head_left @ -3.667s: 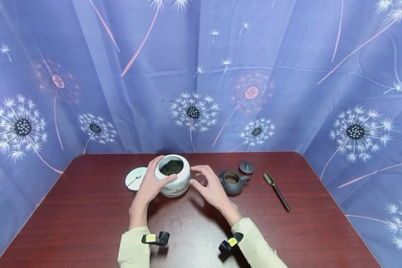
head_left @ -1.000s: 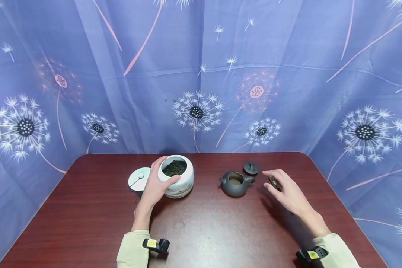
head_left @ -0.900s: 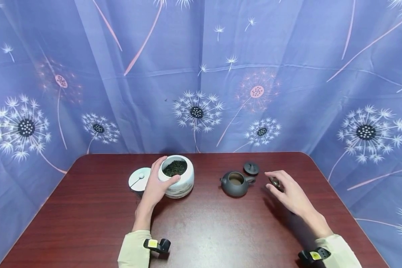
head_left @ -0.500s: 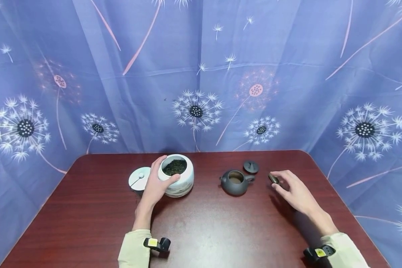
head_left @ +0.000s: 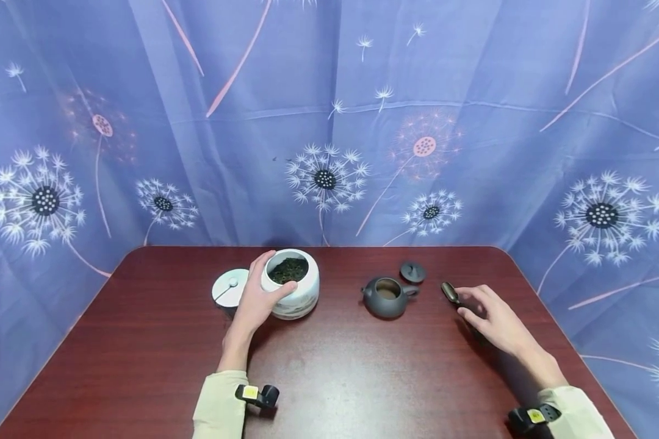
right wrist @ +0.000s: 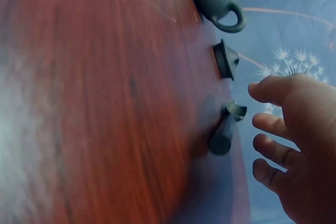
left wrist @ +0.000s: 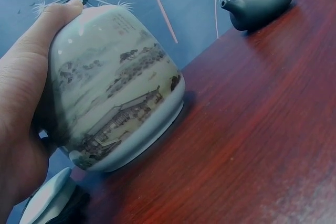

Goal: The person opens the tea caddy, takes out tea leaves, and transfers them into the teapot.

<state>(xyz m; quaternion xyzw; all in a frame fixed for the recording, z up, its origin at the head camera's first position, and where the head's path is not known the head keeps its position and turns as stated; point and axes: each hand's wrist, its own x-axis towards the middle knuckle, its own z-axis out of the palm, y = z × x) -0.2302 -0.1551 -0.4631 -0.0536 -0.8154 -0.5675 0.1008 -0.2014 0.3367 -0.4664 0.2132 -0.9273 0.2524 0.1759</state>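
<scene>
My left hand (head_left: 254, 306) holds a white tea jar (head_left: 301, 300) by its side, thumb at the rim and fingers round the far side. The lidless jar stands upright with dark tea leaves (head_left: 290, 270) inside. In the left wrist view the jar (left wrist: 121, 82) shows a painted landscape. Over a dark tea scoop (head_left: 449, 292) is my right hand (head_left: 496, 320), fingers loosely bent, covering the handle from the head camera. The right wrist view shows the scoop (right wrist: 223, 132) on the table, apart from the fingertips (right wrist: 262, 142).
A dark teapot (head_left: 384, 306) without its lid stands right of the jar, its handle to the right. Its lid (head_left: 412, 272) lies just behind. Left of my left hand is the white jar lid (head_left: 230, 289). A patterned curtain (head_left: 241, 183) hangs behind the table (head_left: 143, 341).
My right hand has left the jar's right side and moved right to the scoop, lately sliding toward its handle so the bowl shows. The left hand stays on the jar.
</scene>
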